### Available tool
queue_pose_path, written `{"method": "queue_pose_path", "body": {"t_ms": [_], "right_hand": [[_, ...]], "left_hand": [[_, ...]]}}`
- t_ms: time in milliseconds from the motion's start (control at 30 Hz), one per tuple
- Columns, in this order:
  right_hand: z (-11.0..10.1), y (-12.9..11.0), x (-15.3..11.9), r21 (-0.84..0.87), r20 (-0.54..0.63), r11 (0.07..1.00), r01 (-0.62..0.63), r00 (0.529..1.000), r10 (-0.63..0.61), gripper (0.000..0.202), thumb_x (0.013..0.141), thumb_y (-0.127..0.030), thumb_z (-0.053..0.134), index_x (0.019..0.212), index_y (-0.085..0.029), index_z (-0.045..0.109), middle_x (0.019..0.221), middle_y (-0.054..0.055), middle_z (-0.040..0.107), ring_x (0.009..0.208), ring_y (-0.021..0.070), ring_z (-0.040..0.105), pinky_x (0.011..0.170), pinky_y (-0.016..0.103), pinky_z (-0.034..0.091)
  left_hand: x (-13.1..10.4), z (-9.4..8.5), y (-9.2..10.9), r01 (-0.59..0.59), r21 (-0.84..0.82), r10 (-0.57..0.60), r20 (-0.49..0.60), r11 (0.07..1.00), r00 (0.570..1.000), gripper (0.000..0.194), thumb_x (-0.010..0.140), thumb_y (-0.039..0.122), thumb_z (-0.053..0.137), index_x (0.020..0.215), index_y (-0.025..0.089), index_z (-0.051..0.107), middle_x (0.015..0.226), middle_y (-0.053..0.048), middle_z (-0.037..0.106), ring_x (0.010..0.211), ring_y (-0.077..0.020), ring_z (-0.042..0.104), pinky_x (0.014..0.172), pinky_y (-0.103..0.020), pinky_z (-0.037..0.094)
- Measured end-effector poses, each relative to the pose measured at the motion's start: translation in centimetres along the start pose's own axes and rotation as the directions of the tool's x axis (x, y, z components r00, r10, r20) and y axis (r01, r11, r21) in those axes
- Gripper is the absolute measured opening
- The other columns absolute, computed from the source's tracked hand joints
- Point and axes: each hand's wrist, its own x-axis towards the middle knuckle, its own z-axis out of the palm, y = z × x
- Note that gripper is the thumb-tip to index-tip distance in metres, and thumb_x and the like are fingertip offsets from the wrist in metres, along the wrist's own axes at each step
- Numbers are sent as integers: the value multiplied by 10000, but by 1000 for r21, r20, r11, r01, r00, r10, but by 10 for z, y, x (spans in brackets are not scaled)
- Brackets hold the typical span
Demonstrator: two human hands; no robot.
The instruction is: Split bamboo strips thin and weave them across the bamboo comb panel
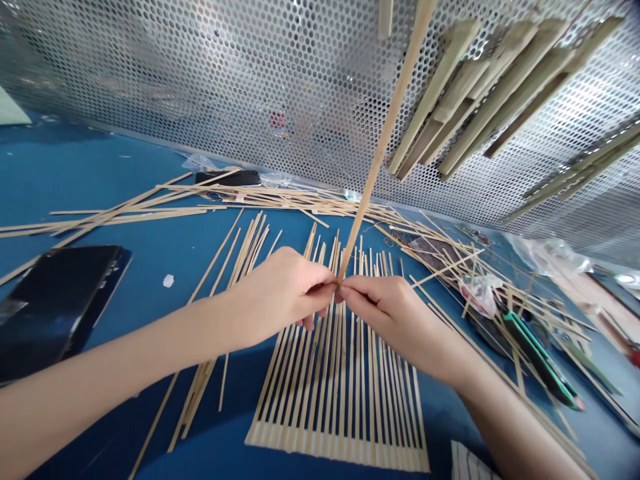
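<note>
From my remote feed, I see the left hand [287, 290] pinching the lower end of a long, flat, tan wooden strip [385, 133], its long axis rising toward one o'clock; the right hand [395, 307] pinches that same end, neither being nearer. At six o'clock, thin pale wooden slats [340, 447] lie on the blue worktop [160, 243].

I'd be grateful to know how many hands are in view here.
2: the left hand and the right hand, side by side, both pinching the long strip above the row of thinner strips. No other hands show.
</note>
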Motion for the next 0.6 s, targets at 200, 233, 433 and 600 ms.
{"method": "queue_pose_path", "body": {"t_ms": [200,233,433,600], "right_hand": [[7,7,4,30,-17,999,-14,1000,15,278,845,-92,437,581,-157,380,540,-68,281,508,58,251,471,198,225],[9,7,4,31,-25,999,-18,1000,19,288,838,-95,442,571,-158,356,534,-68,264,502,56,242,463,199,216],[12,3,1,61,-24,998,-14,1000,15,300,811,-92,453,546,-156,327,516,-69,239,487,51,230,439,193,200],[4,2,2,160,33,986,-55,998,50,236,828,-94,438,605,-141,499,551,-61,326,513,56,256,452,199,219]], "left_hand": [[0,3,0,36,-69,-33,46,997,998,226,828,176,431,638,152,553,513,39,594,445,-87,624,426,-109,450],[0,4,0,33,-60,-30,48,998,998,226,824,171,430,637,147,555,517,37,596,440,-84,622,432,-110,450],[3,6,-2,14,-79,-10,51,997,999,231,789,99,431,587,145,533,479,42,578,438,-84,620,429,-107,445],[4,-4,1,65,-217,-51,68,974,996,180,779,101,476,665,143,608,510,32,615,468,-102,637,460,-123,499]]}}
